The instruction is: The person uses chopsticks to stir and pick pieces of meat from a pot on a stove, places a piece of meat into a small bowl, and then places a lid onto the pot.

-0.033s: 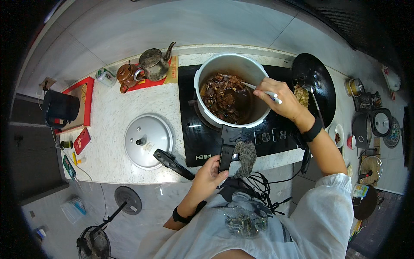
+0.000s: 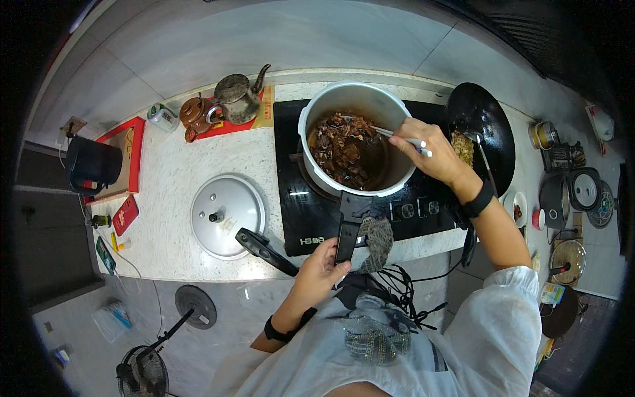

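Note:
A deep silver pressure cooker pot sits on the black cooktop. Brown chunks of food lie in dark liquid inside it, mostly toward its left side. Over the pot's right rim, my right hand is closed around chopsticks with white ends. Their tips reach into the food, where I cannot make them out clearly. My left hand grips the pot's black handle, which points toward me. A grey knitted cloth hangs beside that handle.
Left of the cooktop lies the silver lid, its black handle jutting past the counter edge. A metal kettle and brown teapot stand behind it. At right, a black wok holds food and a ladle.
Inside the pot, the food pieces have shifted slightly along with the chopsticks. Both hands keep almost the same place.

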Available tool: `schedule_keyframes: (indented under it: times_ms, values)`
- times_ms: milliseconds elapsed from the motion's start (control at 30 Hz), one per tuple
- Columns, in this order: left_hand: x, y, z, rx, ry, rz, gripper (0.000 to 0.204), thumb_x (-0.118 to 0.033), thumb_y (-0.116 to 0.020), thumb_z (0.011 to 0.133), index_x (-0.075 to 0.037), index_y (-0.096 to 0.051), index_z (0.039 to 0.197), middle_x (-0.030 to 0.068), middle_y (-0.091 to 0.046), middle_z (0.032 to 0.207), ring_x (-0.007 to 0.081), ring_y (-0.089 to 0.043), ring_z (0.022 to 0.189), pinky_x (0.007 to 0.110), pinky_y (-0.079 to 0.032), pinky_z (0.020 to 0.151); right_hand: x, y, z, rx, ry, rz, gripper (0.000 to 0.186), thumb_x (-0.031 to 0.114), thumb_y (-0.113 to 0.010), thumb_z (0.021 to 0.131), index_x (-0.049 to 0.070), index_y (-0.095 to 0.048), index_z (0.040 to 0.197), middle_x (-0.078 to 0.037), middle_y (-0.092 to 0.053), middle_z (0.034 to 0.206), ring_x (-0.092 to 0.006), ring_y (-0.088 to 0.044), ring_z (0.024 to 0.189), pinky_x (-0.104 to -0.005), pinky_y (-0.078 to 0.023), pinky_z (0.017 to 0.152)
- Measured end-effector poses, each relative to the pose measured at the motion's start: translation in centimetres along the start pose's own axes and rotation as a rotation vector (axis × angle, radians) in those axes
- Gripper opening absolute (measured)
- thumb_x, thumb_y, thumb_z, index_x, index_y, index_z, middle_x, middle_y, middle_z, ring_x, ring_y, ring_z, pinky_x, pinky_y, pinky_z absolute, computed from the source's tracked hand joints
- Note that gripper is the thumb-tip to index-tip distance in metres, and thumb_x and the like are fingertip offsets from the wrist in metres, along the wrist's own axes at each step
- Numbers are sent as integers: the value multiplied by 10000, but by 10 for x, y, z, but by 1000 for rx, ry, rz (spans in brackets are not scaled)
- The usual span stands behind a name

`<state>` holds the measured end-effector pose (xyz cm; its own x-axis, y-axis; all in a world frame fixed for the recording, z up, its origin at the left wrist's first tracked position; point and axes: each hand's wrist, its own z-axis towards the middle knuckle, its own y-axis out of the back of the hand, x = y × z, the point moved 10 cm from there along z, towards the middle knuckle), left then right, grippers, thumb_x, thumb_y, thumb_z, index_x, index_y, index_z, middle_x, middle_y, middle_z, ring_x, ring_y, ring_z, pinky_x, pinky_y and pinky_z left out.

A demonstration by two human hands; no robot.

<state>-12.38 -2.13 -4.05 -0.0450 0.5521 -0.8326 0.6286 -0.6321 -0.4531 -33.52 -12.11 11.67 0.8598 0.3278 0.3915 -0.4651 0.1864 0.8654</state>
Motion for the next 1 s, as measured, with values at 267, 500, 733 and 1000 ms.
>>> schedule_keyframes:
  times_ms: [267, 500, 733, 1000]
  values:
    - [1, 1, -1, 5, 2, 11, 481, -33, -589, 872, 43, -352, 1284, 86, -578, 1025, 108, -543, 863, 230, -450, 743, -59, -9, -14, -103, -617, 411, 212, 171, -604, 890, -41, -592, 887, -79, -607, 712, -144, -626, 600, -252, -497, 519]
    - [2, 2, 0, -10, -21, 30, 499, -28, -593, 869, 47, -344, 1295, 82, -583, 1004, 104, -546, 848, 226, -456, 737, -75, -10, -25, -219, -700, 591, 215, 175, -591, 899, -39, -595, 875, -67, -601, 711, -148, -623, 598, -241, -498, 509]
    - [2, 1, -1, -19, -20, 23, 491, -16, -586, 870, 49, -346, 1294, 80, -585, 1001, 102, -549, 831, 227, -461, 727, -78, -10, -26, -281, -642, 591, 237, 183, -599, 895, -35, -594, 802, -55, -602, 665, -127, -620, 568, -241, -483, 486]
    - [2, 3, 0, -35, -22, 35, 489, 1, -594, 859, 48, -356, 1284, 85, -589, 1020, 95, -547, 845, 220, -456, 732, -61, -13, -18, -214, -597, 476, 220, 175, -608, 889, -30, -592, 811, -53, -591, 685, -115, -610, 594, -234, -489, 514]
